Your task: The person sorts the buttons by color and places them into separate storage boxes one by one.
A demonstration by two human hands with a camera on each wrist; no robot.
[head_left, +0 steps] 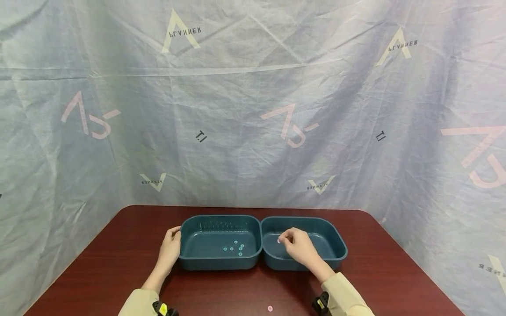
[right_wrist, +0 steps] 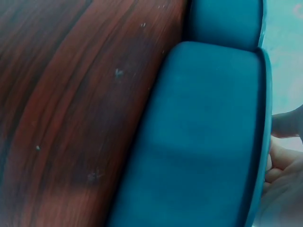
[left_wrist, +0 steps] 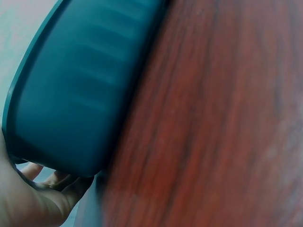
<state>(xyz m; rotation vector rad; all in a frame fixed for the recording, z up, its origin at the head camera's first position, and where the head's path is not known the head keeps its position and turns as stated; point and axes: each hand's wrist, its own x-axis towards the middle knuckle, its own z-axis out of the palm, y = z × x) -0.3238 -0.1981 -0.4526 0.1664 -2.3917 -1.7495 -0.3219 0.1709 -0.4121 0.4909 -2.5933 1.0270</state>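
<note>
Two dark teal plastic bins stand side by side, their ends meeting. My left hand (head_left: 171, 248) holds the outer end of the left bin (head_left: 219, 263), its fingers curled against the end wall in the left wrist view. Several small light blue buttons (head_left: 231, 249) lie on that bin's floor. Over the right bin (head_left: 336, 259), my right hand (head_left: 298, 246) pinches a small pink button (head_left: 279, 241) between thumb and fingertips. The right wrist view shows that hand partly hidden behind the bin's rim; the button is out of sight there.
A pink button (head_left: 270, 308) lies on the reddish-brown wooden table (head_left: 221, 292) near its front, between my forearms. Behind the table hangs a pale printed cloth (head_left: 237, 166), which also runs along both sides.
</note>
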